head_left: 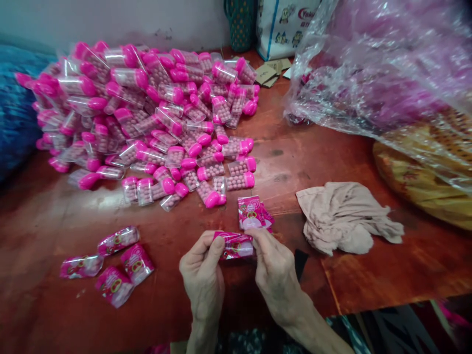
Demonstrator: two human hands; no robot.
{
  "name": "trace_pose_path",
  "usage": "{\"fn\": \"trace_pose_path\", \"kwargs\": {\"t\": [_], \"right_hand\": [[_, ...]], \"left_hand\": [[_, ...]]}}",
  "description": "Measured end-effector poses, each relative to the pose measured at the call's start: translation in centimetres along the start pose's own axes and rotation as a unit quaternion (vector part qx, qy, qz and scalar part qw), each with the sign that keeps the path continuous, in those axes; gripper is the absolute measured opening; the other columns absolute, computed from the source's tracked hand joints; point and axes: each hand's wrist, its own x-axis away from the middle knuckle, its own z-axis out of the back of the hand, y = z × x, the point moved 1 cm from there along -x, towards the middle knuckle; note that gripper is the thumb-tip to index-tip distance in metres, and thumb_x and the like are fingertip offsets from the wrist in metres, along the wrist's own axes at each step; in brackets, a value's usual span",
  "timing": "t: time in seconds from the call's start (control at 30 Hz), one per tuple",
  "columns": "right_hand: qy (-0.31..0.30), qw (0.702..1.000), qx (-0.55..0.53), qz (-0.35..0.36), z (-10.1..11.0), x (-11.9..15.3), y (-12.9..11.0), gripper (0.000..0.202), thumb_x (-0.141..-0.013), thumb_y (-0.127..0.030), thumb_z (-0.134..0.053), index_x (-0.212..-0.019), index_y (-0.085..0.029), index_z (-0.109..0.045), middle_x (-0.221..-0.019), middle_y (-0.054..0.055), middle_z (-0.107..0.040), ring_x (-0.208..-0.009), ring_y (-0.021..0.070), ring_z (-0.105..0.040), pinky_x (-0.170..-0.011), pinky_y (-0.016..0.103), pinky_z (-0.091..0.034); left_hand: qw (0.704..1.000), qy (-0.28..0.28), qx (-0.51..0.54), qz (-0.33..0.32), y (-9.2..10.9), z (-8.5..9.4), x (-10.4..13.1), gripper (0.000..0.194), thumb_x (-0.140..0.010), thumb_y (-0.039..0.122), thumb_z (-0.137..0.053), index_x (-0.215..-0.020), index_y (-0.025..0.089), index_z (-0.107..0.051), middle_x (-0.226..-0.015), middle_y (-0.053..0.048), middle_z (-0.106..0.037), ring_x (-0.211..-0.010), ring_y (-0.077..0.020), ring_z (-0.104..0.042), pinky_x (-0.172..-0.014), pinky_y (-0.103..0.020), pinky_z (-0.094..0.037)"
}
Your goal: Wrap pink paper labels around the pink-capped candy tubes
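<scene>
Between my two hands is a pink printed wrapper [236, 247]. My left hand [204, 270] pinches its left end between thumb and fingers. At the right end, my right hand [275, 275] has its fingertips closed on the edge. Just behind them lies a small stack of flat pink wrappers [251, 212]. Several wrapped packs [118, 241] rest at the left of the red-brown table. Farther back is a large pile of clear containers with pink caps [147, 108], filled with small pink balls.
A crumpled beige cloth [346, 216] lies right of my hands. Clear plastic with pink contents [379, 64] and a yellow basket [424, 182] fill the right. Cardboard pieces [271, 73], a white bag [283, 29] and a green container [240, 24] stand behind; blue bag [18, 108] at left.
</scene>
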Motion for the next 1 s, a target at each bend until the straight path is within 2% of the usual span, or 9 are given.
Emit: {"fn": "trace_pose_path", "kwargs": {"t": [0.07,0.17,0.23,0.37,0.5,0.63,0.73,0.87,1.0], "right_hand": [[0.016,0.999,0.003,-0.030,0.6,-0.1,0.5,0.029,-0.084,-0.004,-0.034,-0.103,-0.015,-0.054,-0.081,0.007,-0.063,-0.075,0.0158,-0.062,-0.065,0.027,-0.052],[0.065,0.990,-0.005,-0.123,1.7,-0.5,1.0,0.026,-0.085,-0.008,-0.035,-0.098,-0.016,-0.056,-0.070,0.002,-0.061,-0.057,0.0123,-0.058,-0.055,0.024,-0.050],[0.053,0.984,-0.057,-0.161,2.0,-0.8,0.7,0.023,-0.087,-0.012,-0.037,-0.097,-0.018,-0.058,-0.068,0.001,-0.060,-0.055,0.0115,-0.057,-0.054,0.023,-0.050],[-0.006,0.984,-0.124,-0.124,1.2,-1.1,-0.9,0.019,-0.082,-0.016,-0.051,-0.099,-0.018,-0.060,-0.074,0.002,-0.062,-0.063,0.0127,-0.060,-0.060,0.023,-0.051],[0.014,0.987,-0.125,-0.100,0.9,-1.2,-1.7,0.021,-0.081,-0.015,-0.053,-0.101,-0.016,-0.060,-0.077,0.003,-0.062,-0.067,0.0133,-0.060,-0.060,0.023,-0.050],[0.008,0.983,-0.134,-0.125,1.2,-1.2,-1.5,0.019,-0.081,-0.017,-0.054,-0.098,-0.017,-0.061,-0.077,0.003,-0.063,-0.066,0.0127,-0.060,-0.059,0.022,-0.049],[-0.019,0.976,-0.157,-0.151,1.0,-1.1,-1.3,0.016,-0.080,-0.019,-0.056,-0.095,-0.017,-0.063,-0.072,0.001,-0.063,-0.062,0.0115,-0.059,-0.054,0.019,-0.048],[-0.037,0.968,-0.184,-0.166,0.6,-1.1,-1.2,0.013,-0.081,-0.019,-0.055,-0.090,-0.018,-0.064,-0.074,0.001,-0.065,-0.064,0.0119,-0.059,-0.057,0.019,-0.047],[-0.059,0.961,-0.200,-0.182,0.4,-1.0,-1.0,0.014,-0.082,-0.019,-0.052,-0.086,-0.018,-0.065,-0.065,-0.001,-0.063,-0.056,0.0112,-0.057,-0.054,0.020,-0.046]], "left_hand": [[0.998,0.060,0.022,0.005,0.1,0.2,-0.1,0.004,-0.068,0.015,-0.066,-0.064,0.016,-0.067,-0.064,0.003,-0.058,-0.061,-0.0070,-0.050,-0.059,-0.016,-0.041],[0.987,0.155,0.041,-0.016,0.6,0.9,-0.7,0.005,-0.061,0.015,-0.071,-0.065,0.017,-0.069,-0.064,0.004,-0.061,-0.061,-0.0063,-0.051,-0.060,-0.015,-0.041],[0.984,0.169,0.042,-0.019,0.9,1.1,-1.0,0.008,-0.058,0.014,-0.072,-0.065,0.017,-0.069,-0.063,0.004,-0.061,-0.061,-0.0070,-0.052,-0.060,-0.016,-0.042],[0.988,0.147,0.040,-0.010,0.9,0.8,-0.9,0.006,-0.059,0.016,-0.072,-0.064,0.017,-0.069,-0.062,0.003,-0.060,-0.058,-0.0079,-0.051,-0.056,-0.018,-0.043],[0.990,0.133,0.021,-0.039,0.5,0.6,-0.5,0.007,-0.063,0.016,-0.070,-0.069,0.018,-0.069,-0.063,0.003,-0.060,-0.060,-0.0086,-0.052,-0.057,-0.018,-0.043],[0.990,0.134,0.012,-0.046,0.4,0.6,-0.6,0.005,-0.063,0.016,-0.070,-0.068,0.018,-0.068,-0.060,0.003,-0.059,-0.058,-0.0087,-0.051,-0.055,-0.019,-0.043],[0.993,0.107,0.044,-0.020,0.4,0.4,-0.7,0.003,-0.064,0.018,-0.069,-0.065,0.016,-0.067,-0.061,0.003,-0.060,-0.057,-0.0081,-0.052,-0.056,-0.018,-0.043],[0.993,0.048,0.090,0.057,0.3,0.1,-0.9,0.009,-0.068,0.023,-0.067,-0.064,0.014,-0.067,-0.061,0.001,-0.063,-0.056,-0.0085,-0.054,-0.057,-0.019,-0.045],[0.988,0.002,0.100,0.116,0.2,-0.1,-1.2,0.015,-0.068,0.029,-0.066,-0.066,0.014,-0.068,-0.063,-0.003,-0.067,-0.057,-0.0117,-0.058,-0.059,-0.023,-0.047]]}}
